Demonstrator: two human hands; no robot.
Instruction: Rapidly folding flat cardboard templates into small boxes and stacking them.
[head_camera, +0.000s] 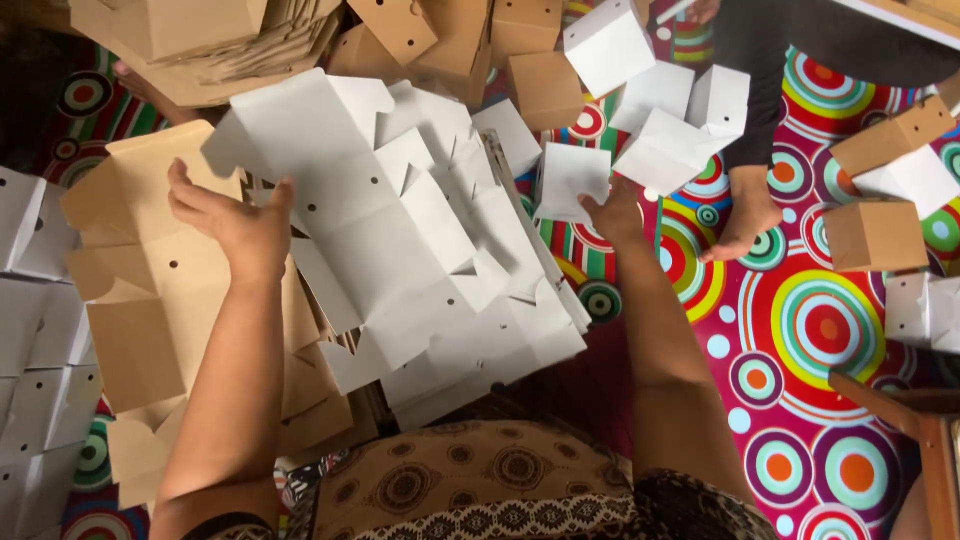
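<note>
My left hand (235, 222) is open with fingers spread, resting on the left edge of a spread stack of flat white die-cut box blanks (420, 270) that lies in front of me. Beneath and left of that stack are flat brown cardboard blanks (140, 300). My right hand (612, 212) reaches forward and grips the lower edge of a folded white box (572, 180) lying on the patterned mat.
Folded white boxes (665, 150) and brown boxes (875, 235) lie scattered on a red mat with circles (800, 330). Another person's bare foot (745, 215) stands at the right of my hand. More white boxes (35, 330) line the left edge. A wooden leg (905, 410) shows at lower right.
</note>
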